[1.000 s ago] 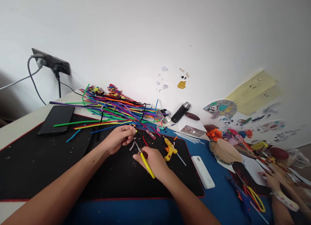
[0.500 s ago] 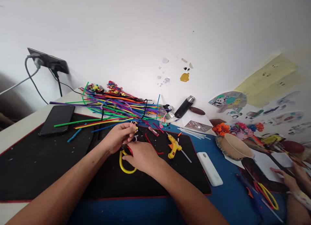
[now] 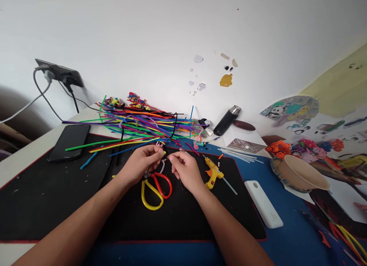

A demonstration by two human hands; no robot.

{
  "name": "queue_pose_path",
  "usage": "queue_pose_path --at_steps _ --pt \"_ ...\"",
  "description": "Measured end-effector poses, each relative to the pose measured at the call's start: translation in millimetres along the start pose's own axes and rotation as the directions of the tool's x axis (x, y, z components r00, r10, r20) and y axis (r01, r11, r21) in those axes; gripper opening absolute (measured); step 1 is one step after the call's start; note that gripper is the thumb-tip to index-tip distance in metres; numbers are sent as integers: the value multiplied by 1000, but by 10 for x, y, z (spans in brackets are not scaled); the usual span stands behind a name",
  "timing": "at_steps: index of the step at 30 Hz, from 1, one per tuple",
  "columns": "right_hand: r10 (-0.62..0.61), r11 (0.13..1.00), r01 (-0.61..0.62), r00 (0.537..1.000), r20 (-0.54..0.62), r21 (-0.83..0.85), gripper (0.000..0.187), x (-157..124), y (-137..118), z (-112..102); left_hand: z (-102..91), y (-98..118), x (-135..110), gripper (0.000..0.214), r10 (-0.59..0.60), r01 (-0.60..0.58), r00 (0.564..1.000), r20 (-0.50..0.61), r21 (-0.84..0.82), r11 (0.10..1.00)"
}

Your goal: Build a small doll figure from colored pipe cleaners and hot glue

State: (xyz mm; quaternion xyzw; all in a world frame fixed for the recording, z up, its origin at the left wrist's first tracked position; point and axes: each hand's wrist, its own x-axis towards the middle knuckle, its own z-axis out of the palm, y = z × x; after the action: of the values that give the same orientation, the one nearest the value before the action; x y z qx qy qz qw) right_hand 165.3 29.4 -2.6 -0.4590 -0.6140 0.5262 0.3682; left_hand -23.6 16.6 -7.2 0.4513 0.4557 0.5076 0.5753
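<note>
My left hand (image 3: 145, 162) pinches a small pipe-cleaner figure (image 3: 161, 144) with black, pink and yellow parts; the fingers cover most of it. Close by on the right, my right hand (image 3: 186, 168) has its thumb and fingertips pressed together, and whatever they hold is too small to make out. Below both hands, scissors (image 3: 152, 208) with one yellow and one red handle lie on the black mat (image 3: 183, 224). Their blades are hidden under my left hand. A curved pale pipe-cleaner piece (image 3: 163, 166) shows between the hands.
Many coloured pipe cleaners (image 3: 143, 124) are heaped at the back. A yellow glue gun (image 3: 212, 173) and a white power bank (image 3: 263, 204) lie to the right, near a black flask (image 3: 227, 120) and a bowl (image 3: 304, 172). A phone (image 3: 69, 142) lies left. Another person's hand (image 3: 360, 206) is at the right edge.
My right hand has let go of the scissors, which now lie on the mat, and has moved up and right to face my left hand. The view has shifted slightly left.
</note>
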Motion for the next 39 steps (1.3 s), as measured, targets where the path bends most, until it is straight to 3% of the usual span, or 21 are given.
queue_pose_path --at_steps 11,27,39 --pt "23 962 -40 998 66 271 37 157 35 72 47 17 -14 50 -59 61 998 -24 99 993" --pt "98 947 -149 978 187 283 35 52 74 -44 54 49 -46 48 -86 80 996 16 233 969" --pt "115 935 -165 978 172 315 27 49 42 -75 81 41 -38 51 -137 131 990 18 197 972"
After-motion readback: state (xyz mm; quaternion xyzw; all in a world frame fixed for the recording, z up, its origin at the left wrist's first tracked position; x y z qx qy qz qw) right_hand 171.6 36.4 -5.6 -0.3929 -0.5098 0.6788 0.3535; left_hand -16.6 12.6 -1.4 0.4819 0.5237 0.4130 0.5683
